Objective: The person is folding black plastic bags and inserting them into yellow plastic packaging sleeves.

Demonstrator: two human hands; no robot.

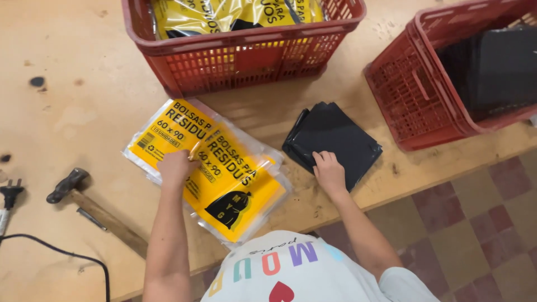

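Risk is seen first at the counter [84, 100] edge: the folded black bags [335, 140] lie near the front rim, w/ the right hand [329, 170] laid flat on their near corner, fingers extended and pressing, nothing gripped. If that stack is dragged toward the body, it could be tipped off onto the tiled floor [475, 223]; the plastic looks slick, so layers may be fanned apart rather than moved as one. The left hand [176, 166] is set on the yellow printed packets [212, 168], fingers curled down at the upper edge; whether a sleeve is actually pinched or only pressed cannot be told. The packets are stacked askew, approx. 3 or more overlapping, and the lowest corner lies close to the front rim, so a sideways pull could let the top ones be slid off. The hammer [84, 201] lies just left of the left forearm, w/ a cable and plug [10, 196] beyond it; a wide elbow swing could knock either. Room: bare wood is left open to the far left, and a narrow strip is left btwn packets and black bags. Behind, movement is blocked by the red crate [240, 56] holding more yellow packets, and to the right by the second red crate [425, 89], holding black material, which stands just beside the black bags.
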